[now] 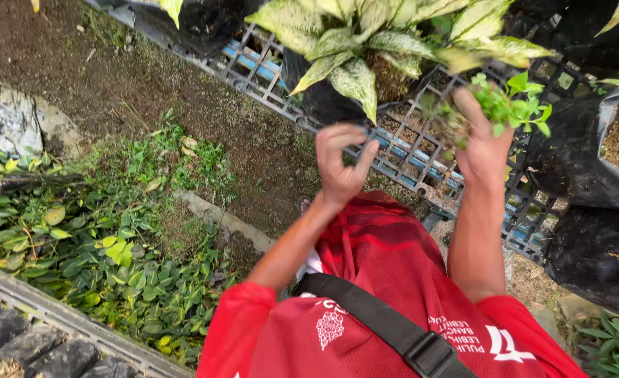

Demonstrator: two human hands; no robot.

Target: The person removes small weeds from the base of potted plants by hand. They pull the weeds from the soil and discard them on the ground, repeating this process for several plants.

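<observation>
Right hand [483, 143] clamped on small green weed clump [509, 105], left hand [341, 164] loosely open, empty; risk: soil from roots dropping onto variegated plant [365, 42].

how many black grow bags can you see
4, maybe more hidden. One black grow bag under the variegated plant, one at top left, one with brown soil at right edge, one at lower right. Dark shapes top right are unclear.
</observation>
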